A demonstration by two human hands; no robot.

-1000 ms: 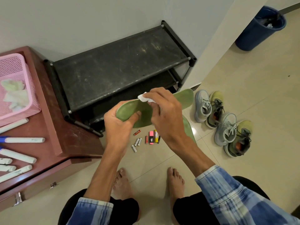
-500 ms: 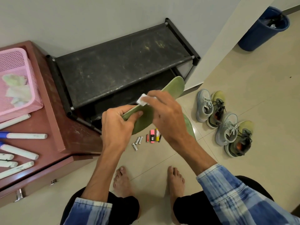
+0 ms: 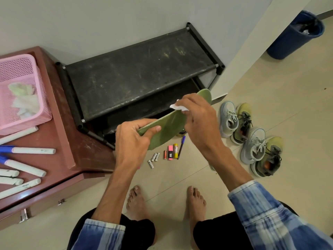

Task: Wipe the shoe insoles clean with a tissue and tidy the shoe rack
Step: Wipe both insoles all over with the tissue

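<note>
with left hand (image 3: 131,141) gripping the near end of one flat green foam insole (image 3: 167,129) in front of the black metal shoe rack (image 3: 137,78); with right hand (image 3: 200,121) pinching one small white tissue (image 3: 177,107) against it. likely risking buckling the thin insole by pressing hard. counting four laced sneakers (image 3: 228,118), three white batteries (image 3: 155,157).
</note>
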